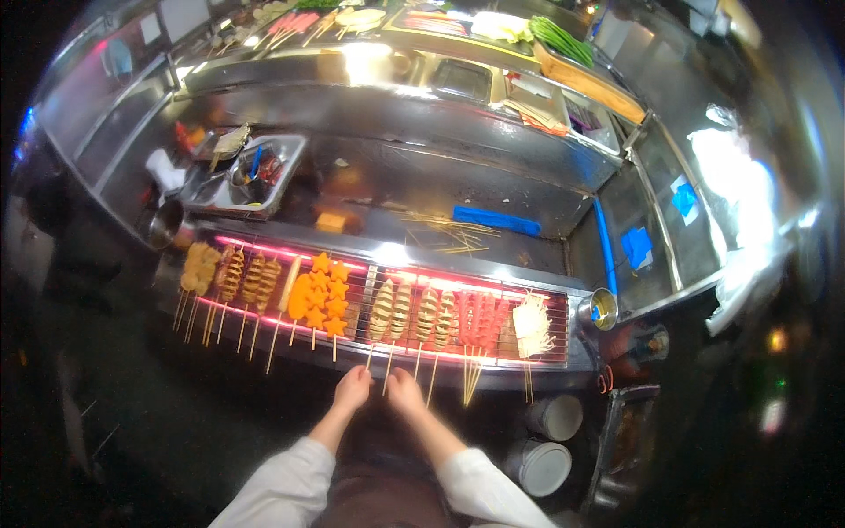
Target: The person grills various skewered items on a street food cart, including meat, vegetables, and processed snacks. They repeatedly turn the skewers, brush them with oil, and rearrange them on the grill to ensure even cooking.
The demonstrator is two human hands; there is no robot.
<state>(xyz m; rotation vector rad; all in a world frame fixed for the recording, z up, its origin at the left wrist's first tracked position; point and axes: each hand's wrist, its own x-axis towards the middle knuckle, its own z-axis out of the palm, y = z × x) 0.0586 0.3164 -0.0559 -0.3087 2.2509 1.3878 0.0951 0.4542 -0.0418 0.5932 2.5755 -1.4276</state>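
My left hand [353,389] is closed on the stick end of a skewer at the grill's front edge. Just beside it, my right hand [405,392] pinches the stick of the neighbouring skewer. Pale, spiral-cut food is threaded on the left skewer [382,310] and the right skewer [400,310], both lying on the glowing grill [556,348]. More pale spiral skewers [427,317] and pink meat skewers [480,319] lie to the right, then white enoki-like strands [531,326]. Orange star-shaped pieces [335,327] and browned spiral skewers [264,282] lie to the left.
A metal tray [290,163] with bowls and brushes stands back left. Behind the grill are loose bamboo sticks [449,231] and a blue strip [497,220]. A metal cup [600,310] sits at the grill's right end; round lidded tubs [544,468] stand lower right.
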